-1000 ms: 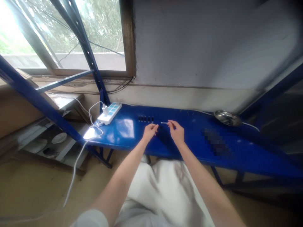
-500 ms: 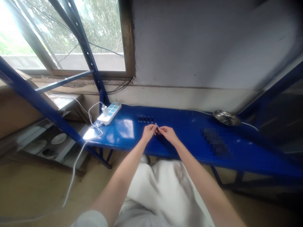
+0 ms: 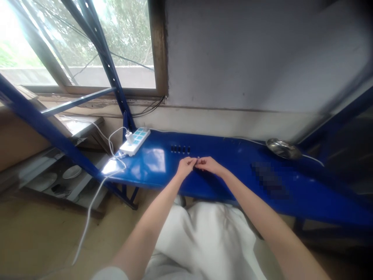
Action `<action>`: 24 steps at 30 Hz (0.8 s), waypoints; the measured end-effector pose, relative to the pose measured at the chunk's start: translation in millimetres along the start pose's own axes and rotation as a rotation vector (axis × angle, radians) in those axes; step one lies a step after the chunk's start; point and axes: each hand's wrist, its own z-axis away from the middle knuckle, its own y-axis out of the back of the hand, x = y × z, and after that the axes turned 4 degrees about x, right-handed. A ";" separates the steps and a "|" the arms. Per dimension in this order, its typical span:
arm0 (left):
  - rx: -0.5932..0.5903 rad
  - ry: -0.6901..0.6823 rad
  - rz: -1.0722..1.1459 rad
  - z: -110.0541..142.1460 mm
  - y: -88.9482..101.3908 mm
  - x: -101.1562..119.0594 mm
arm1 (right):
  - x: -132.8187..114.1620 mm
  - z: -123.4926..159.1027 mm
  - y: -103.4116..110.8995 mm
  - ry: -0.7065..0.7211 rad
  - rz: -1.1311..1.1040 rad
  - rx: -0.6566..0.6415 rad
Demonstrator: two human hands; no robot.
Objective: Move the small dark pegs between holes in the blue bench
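Across the upper right of the frame, a grey wall [image 3: 247, 58] is seen, and below it a blue worktop [image 3: 233, 155] is stretched from the middle to the right edge. On its right part a dark thing [image 3: 271, 181], masked by blur squares, is placed, with a metal dish [image 3: 283, 149] set behind it near the wall. At the worktop's left end, a white power strip [image 3: 135, 142] is laid aslant, with a plug [image 3: 129, 136] fitted in it.

At the centre of the frame, the left hand [image 3: 185, 167] and the right hand [image 3: 209, 165] are brought together over the front part of the worktop. The fingers [image 3: 192, 161] of both are pinched, and between them a small piece [image 3: 198, 158] is apparently grasped from both sides; its form is mostly hidden, and whether it is made of one part or two cannot be told.

Just beyond the hands, slightly left of centre, five tiny dark pieces [image 3: 179, 149] are lined up side by side, apart from one another and untouched. That much of the work can be judged done. The small piece is not placed among them, so its handling seems unfinished; whether it is of their kind, and how much remains, cannot be told.
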 end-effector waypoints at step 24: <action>-0.016 0.277 0.095 -0.2 -2.1 7.3 | 79.2 -102.5 67.8 -0.136 0.450 0.763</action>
